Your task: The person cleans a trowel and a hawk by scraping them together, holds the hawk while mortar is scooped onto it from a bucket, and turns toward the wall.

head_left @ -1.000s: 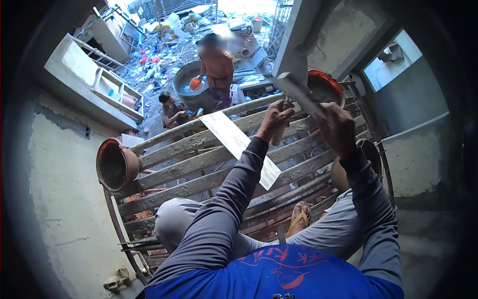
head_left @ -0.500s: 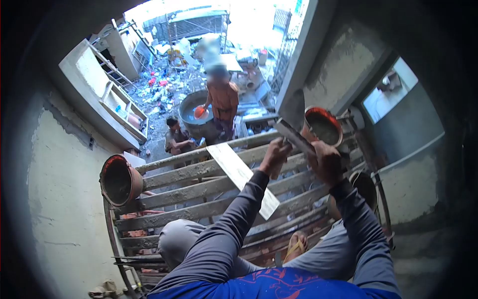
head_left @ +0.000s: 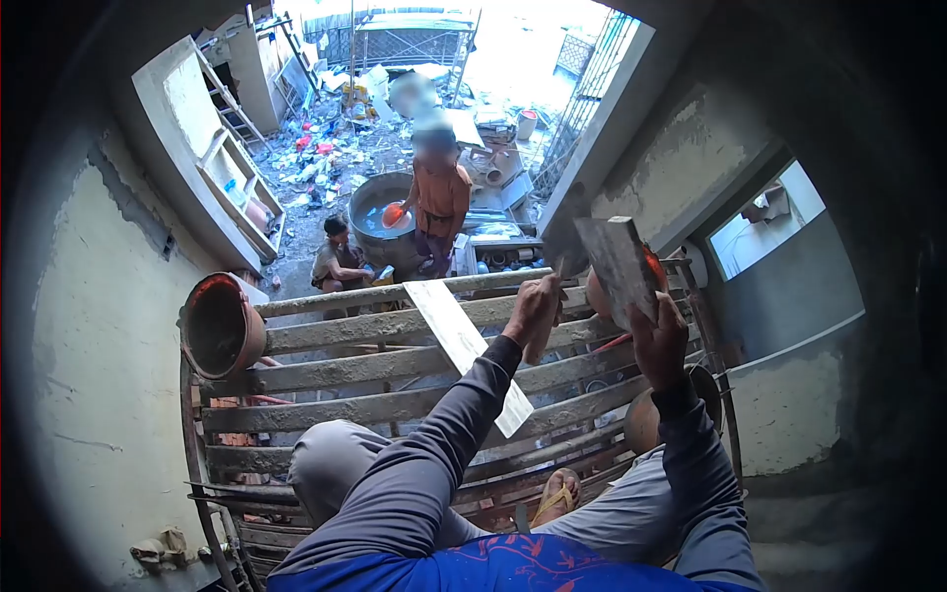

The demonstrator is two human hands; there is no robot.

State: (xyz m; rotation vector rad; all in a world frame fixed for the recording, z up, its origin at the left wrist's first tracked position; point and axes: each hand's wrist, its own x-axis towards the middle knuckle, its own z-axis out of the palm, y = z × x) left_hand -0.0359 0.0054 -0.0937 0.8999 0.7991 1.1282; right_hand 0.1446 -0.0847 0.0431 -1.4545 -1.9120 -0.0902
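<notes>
My left hand [head_left: 534, 310] is closed round the handle of a trowel [head_left: 568, 237], whose dark blade points up and away from me. In my right hand [head_left: 659, 340] is a flat grey plastering float [head_left: 616, 268], tilted upright with its broad face showing. The trowel blade and the float are side by side; whether they touch I cannot tell. Behind the float, a bucket [head_left: 598, 294] with an orange rim is mostly hidden. A pale board [head_left: 469, 350] lies slanted across the wooden slats [head_left: 375, 375] below my left hand.
Another bucket [head_left: 221, 326] sits at the platform's left corner, and a further one [head_left: 643, 422] is by my right forearm. Gaps show between the slats. Below, one person [head_left: 441, 197] stands by a large water tub [head_left: 380, 187] and another person [head_left: 337, 259] crouches.
The float has swung from a slanted, edge-on position to upright, its broad face now showing. My right hand has turned with it. The trowel stays in my left hand, and the view has shifted slightly.
</notes>
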